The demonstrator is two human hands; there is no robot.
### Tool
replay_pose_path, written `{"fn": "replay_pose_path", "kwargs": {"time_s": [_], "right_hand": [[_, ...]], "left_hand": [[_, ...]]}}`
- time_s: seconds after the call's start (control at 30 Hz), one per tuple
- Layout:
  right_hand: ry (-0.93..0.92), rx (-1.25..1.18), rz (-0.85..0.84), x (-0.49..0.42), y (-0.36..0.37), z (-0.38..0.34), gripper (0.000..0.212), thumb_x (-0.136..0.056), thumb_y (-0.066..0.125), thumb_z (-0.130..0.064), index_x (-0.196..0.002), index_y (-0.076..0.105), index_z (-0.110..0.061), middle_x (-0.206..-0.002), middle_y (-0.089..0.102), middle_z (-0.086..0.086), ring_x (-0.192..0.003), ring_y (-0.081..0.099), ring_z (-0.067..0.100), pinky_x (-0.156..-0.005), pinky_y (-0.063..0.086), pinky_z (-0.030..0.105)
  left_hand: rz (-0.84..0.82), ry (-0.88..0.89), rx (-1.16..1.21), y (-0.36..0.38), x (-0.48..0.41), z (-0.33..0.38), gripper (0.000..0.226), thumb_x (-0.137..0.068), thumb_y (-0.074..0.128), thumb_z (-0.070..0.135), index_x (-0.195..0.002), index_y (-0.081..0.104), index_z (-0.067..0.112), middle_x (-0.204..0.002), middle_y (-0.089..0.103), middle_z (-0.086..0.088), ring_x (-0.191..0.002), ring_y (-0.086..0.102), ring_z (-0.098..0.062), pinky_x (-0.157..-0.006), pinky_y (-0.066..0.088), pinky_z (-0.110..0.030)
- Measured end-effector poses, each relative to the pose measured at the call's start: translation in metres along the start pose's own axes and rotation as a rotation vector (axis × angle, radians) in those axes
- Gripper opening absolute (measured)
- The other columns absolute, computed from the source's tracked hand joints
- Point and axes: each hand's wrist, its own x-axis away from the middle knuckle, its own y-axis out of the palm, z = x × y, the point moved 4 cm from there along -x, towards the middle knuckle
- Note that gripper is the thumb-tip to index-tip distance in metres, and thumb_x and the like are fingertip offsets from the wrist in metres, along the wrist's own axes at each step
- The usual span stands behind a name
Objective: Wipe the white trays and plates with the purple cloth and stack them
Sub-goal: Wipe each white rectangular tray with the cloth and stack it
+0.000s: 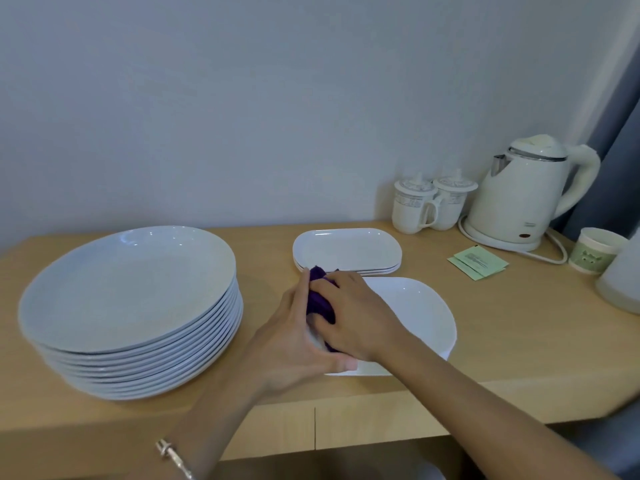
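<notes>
Plainly, our right hand (360, 313) has its fingers curled over the bunched purple cloth (320, 301), pressing it onto the left end of a white tray (426, 317) in the lower middle of the frame. Our left hand (298, 344) grips that same end, thumb along the near rim and fingers up over the far side, so the cloth sits squeezed between both hands.

We judge the cloth soft and light, easy to wad in a fist. The tray looks stiff, glossy and likely slippery, and probably breakable if dropped. It is best held by the rim, as it is now, while its right end appears to rest on the wooden counter (519, 323).

Just behind the hands, near the centre of the frame, lies a short stack of oval trays (346, 247); whether the cloth touches it we cannot tell. At the left stands a tall stack of round plates (128, 289), which looks heavy as a pile and is better shifted a few at a time. A white kettle (519, 195) stands at the upper right.
</notes>
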Motion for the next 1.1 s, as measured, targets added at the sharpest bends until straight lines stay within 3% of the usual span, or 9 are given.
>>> {"fn": "replay_pose_path", "kwargs": {"time_s": [0.1,0.3,0.43,0.57,0.7,0.83,0.93,1.0,1.1], "right_hand": [[0.062,0.023,-0.004,0.007,-0.010,0.016,0.036,-0.090,0.051,-0.036,-0.124,0.052,-0.027,-0.119,0.053,-0.001,-0.115,0.041,0.020,-0.094,0.039,0.030],[0.297,0.248,0.038,0.047,-0.051,0.071,0.036,-0.095,0.045,-0.040,-0.128,0.046,-0.026,-0.125,0.045,-0.002,-0.118,0.035,0.017,-0.089,0.027,0.020],[0.207,0.110,0.026,0.028,-0.030,0.041,0.033,-0.094,0.047,-0.032,-0.125,0.048,-0.020,-0.123,0.046,0.004,-0.117,0.037,0.023,-0.094,0.029,0.025],[-0.008,-0.047,-0.060,-0.002,0.003,-0.006,0.029,-0.091,0.051,-0.026,-0.116,0.051,-0.012,-0.111,0.049,0.008,-0.106,0.039,0.024,-0.094,0.036,0.034],[-0.090,-0.158,-0.167,-0.011,0.009,-0.011,0.022,-0.087,0.051,-0.034,-0.107,0.050,-0.024,-0.101,0.046,0.000,-0.096,0.039,0.016,-0.083,0.038,0.031],[0.075,-0.020,-0.145,0.008,-0.022,0.037,0.032,-0.092,0.051,-0.036,-0.122,0.050,-0.025,-0.117,0.047,0.001,-0.115,0.042,0.020,-0.096,0.039,0.035],[0.261,0.151,-0.053,0.028,-0.046,0.068,0.038,-0.096,0.046,-0.036,-0.132,0.045,-0.024,-0.128,0.043,0.000,-0.121,0.035,0.018,-0.097,0.033,0.026],[0.265,0.280,-0.004,0.026,-0.038,0.061,0.038,-0.097,0.041,-0.035,-0.132,0.043,-0.020,-0.130,0.043,0.004,-0.121,0.035,0.022,-0.099,0.032,0.028],[0.156,0.127,-0.019,0.004,-0.009,0.021,0.032,-0.095,0.042,-0.031,-0.122,0.047,-0.014,-0.119,0.045,0.008,-0.110,0.038,0.027,-0.093,0.035,0.034]], "left_hand": [[0.003,0.002,-0.059,-0.001,0.001,0.001,0.123,-0.056,0.078,0.060,-0.114,-0.030,0.070,-0.128,0.017,0.039,-0.120,0.031,0.012,-0.098,0.037,-0.020],[-0.009,0.040,-0.084,0.001,0.002,0.006,0.122,-0.061,0.074,0.060,-0.136,-0.022,0.058,-0.144,0.015,0.028,-0.132,0.026,-0.003,-0.101,0.038,-0.033],[0.039,0.019,-0.065,0.008,0.003,0.007,0.122,-0.059,0.076,0.058,-0.133,-0.021,0.058,-0.132,0.014,0.032,-0.117,0.026,0.006,-0.088,0.034,-0.021],[0.108,-0.055,-0.026,0.008,0.006,-0.001,0.144,-0.043,0.077,0.065,-0.139,-0.029,0.048,-0.130,0.014,0.031,-0.118,0.030,0.010,-0.095,0.035,-0.017],[0.132,-0.095,0.027,0.001,0.009,-0.011,0.144,-0.043,0.079,0.062,-0.141,-0.025,0.047,-0.140,0.016,0.026,-0.117,0.033,0.008,-0.093,0.036,-0.017],[0.101,-0.097,0.012,0.000,0.008,-0.012,0.139,-0.050,0.080,0.059,-0.143,-0.023,0.044,-0.145,0.008,0.029,-0.120,0.018,0.011,-0.095,0.027,-0.020],[0.091,-0.093,-0.031,-0.001,0.008,-0.009,0.131,-0.059,0.080,0.054,-0.143,-0.021,0.044,-0.130,0.007,0.033,-0.115,0.014,0.011,-0.092,0.025,-0.020],[0.080,-0.078,-0.034,-0.001,0.007,-0.007,0.124,-0.062,0.080,0.052,-0.139,-0.018,0.051,-0.121,0.010,0.038,-0.110,0.015,0.013,-0.089,0.027,-0.016],[0.082,-0.065,-0.015,0.000,0.006,-0.007,0.119,-0.057,0.083,0.051,-0.130,-0.011,0.061,-0.113,0.013,0.050,-0.108,0.019,0.016,-0.083,0.032,-0.008]]}}
